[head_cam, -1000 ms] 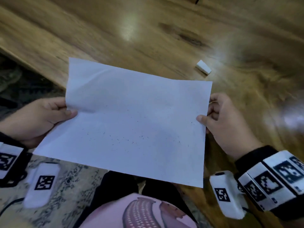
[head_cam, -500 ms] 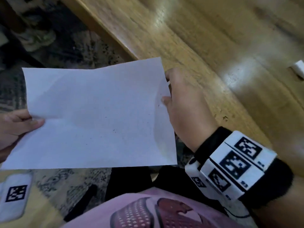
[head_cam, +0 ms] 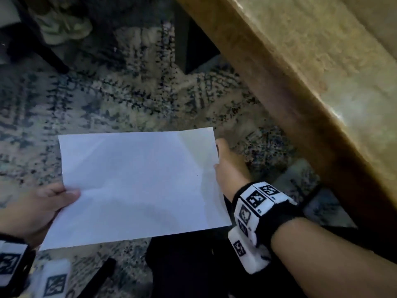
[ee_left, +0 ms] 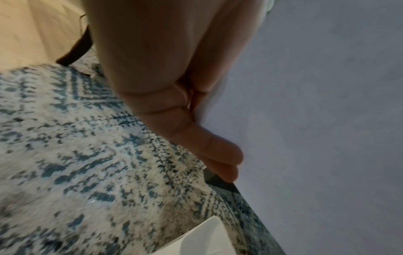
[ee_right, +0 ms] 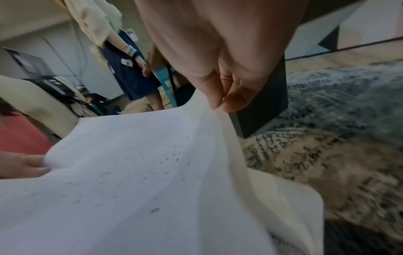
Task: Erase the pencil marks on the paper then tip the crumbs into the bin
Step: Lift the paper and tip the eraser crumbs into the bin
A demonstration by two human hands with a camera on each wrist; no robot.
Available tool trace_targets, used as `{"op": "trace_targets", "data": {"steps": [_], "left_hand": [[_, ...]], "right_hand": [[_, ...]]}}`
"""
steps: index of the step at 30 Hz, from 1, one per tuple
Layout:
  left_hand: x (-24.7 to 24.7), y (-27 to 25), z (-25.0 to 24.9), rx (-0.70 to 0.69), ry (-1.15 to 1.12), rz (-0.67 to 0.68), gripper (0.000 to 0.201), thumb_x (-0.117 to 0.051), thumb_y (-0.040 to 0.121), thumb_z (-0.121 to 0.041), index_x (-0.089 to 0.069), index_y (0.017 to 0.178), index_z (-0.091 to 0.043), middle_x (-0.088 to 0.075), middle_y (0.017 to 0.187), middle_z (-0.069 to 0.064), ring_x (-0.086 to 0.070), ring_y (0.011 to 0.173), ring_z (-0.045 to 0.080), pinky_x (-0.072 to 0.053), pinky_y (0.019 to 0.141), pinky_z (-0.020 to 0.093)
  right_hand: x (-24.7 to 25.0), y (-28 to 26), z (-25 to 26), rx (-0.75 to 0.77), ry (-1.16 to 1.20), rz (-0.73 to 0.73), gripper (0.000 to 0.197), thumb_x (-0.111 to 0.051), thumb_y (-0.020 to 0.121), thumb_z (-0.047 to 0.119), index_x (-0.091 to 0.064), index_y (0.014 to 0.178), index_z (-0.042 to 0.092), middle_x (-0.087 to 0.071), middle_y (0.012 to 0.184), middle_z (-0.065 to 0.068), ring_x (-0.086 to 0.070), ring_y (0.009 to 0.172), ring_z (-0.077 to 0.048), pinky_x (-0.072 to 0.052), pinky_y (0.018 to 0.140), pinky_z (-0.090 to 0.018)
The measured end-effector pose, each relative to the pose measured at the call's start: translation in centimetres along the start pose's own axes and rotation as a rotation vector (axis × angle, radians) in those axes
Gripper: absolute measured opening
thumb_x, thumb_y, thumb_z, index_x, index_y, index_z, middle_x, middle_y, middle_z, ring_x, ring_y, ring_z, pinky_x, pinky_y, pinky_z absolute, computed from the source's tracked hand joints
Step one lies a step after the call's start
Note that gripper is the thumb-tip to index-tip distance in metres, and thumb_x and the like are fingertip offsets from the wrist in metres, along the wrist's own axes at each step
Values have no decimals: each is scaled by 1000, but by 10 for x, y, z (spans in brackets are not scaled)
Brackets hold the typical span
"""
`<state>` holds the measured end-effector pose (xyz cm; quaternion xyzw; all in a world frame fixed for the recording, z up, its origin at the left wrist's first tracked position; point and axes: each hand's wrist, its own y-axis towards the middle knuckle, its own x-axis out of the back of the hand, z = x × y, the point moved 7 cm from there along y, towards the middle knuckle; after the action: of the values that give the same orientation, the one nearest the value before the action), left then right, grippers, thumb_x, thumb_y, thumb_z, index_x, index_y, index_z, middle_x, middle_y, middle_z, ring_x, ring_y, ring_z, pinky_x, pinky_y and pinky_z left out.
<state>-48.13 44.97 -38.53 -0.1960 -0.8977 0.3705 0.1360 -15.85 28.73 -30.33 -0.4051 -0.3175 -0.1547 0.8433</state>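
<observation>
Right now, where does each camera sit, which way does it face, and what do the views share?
Head: on the head, facing down at the paper over the rug beside the table; left hand, right hand, both wristbands show.
Left wrist: along the fingers under the paper's edge.
Right wrist: along the pinching fingers, across the speckled paper.
Shared: paper and rug in all three.

Paper (head_cam: 137, 186) above rug (head_cam: 129, 100), left of table (head_cam: 311, 72)

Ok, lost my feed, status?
Left hand, right hand pinch paper edges. Crumbs on sheet, above rug. Bin not seen.
</observation>
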Motion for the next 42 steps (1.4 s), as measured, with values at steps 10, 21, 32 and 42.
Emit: {"op": "trace_targets", "data": {"steps": [10,21,32,42], "left_hand": [[-38,27,44,139,126,-30,26,-41,90,5,-61,105,-4,-72,78,2,-62,84,28,-59,64,30],[-80,7,36,84,139,-72,28,-47,81,9,-69,78,-8,-69,95,23,-64,83,36,-58,71,35],[-105,-24,20,75,132,-51,30,-45,73,12,-68,62,-3,-69,90,30,-62,75,33,-52,82,55],[-105,-49,10,122,172,-88,57,-40,79,13,-71,50,-26,-72,54,-3,-69,67,29,-57,74,43]], "right_hand": [[-92,119,-47,-37,-94,105,43,-41,87,-5,-36,128,7,-57,118,-16,-55,100,-28,-38,78,-29],[-121,147,-93,-86,89,80,43,-42,89,-2,-41,130,10,-57,123,-13,-55,104,-28,-39,75,-26],[-139,81,-32,353,66,366,57,-32,99,31,-5,148,20,1,157,7,4,142,-3,4,114,-23],[-171,38,5,548,-8,565,61,-19,95,47,11,144,27,19,151,15,19,135,4,11,113,-25]]}}
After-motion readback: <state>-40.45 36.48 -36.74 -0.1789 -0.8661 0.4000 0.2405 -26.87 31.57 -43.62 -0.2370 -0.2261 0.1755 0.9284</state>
